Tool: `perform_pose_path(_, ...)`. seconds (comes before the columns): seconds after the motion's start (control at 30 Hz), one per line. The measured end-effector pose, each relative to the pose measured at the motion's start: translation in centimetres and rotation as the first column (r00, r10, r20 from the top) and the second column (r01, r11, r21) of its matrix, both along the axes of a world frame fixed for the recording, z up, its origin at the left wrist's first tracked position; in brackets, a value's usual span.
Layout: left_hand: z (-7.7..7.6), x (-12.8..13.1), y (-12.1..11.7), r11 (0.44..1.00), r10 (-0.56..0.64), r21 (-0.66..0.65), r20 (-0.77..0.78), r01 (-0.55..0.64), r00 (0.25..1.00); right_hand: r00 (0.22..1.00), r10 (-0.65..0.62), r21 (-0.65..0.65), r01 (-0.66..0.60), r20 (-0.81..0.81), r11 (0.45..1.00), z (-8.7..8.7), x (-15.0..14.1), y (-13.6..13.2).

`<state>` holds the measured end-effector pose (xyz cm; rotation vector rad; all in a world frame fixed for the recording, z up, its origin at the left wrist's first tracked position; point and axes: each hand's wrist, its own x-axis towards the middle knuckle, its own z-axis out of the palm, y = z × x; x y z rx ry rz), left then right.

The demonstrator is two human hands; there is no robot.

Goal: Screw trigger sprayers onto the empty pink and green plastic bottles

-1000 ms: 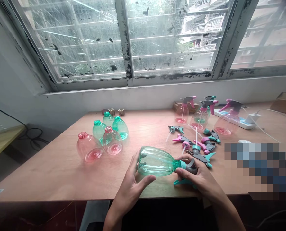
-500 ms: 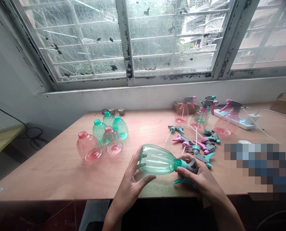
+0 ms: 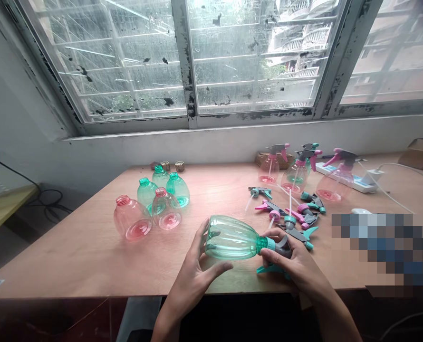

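Observation:
A clear green spray bottle (image 3: 232, 237) lies on its side in the air above the table's front part, its base to the left and its neck to the right. My left hand (image 3: 194, 268) is curved round the base, fingers against the far side and thumb stretched out below. Around the neck collar and the grey spray head (image 3: 283, 247), my right hand (image 3: 297, 261) is closed. The teal trigger (image 3: 271, 269) sticks out under the right hand. Just behind that hand lie several loose spray heads (image 3: 297, 233) in grey, pink and teal, some with tubes.
Open-necked pink bottles (image 3: 131, 218) and green bottles (image 3: 178, 190) stand at the left of the wooden table (image 3: 90, 266). Bottles with spray heads (image 3: 336, 175) stand at the back right, near a white power strip (image 3: 363, 183). A blurred-out patch (image 3: 393, 251) covers the right side.
The green bottle has turned a little about its length and shifted slightly, while the fingers of my left hand moved on its base. My right hand keeps its hold.

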<state>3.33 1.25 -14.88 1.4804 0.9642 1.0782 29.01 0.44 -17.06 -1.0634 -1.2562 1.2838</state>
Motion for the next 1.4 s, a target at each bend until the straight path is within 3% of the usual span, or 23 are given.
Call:
perform_pose_path(0.6, -0.39, -0.05, 0.12, 0.994, 0.025, 0.112, -0.139, -0.01, 0.99, 0.997, -0.072, -0.004, 0.072, -0.012, 0.997, 0.68, -0.35, -0.43)
perform_pose_path(0.73, -0.46, -0.1, 0.11, 0.992, 0.045, 0.122, -0.158, -0.025, 0.986, 1.0, -0.029, -0.009, 0.029, 0.006, 1.0, 0.44, 0.02, -0.2)
perform_pose_path(1.4, -0.04, -0.06, -0.19, 0.999, 0.018, 0.043, -0.142, -0.012, 0.99, 1.0, -0.018, -0.014, 0.018, -0.017, 1.0, 0.71, -0.26, -0.31)
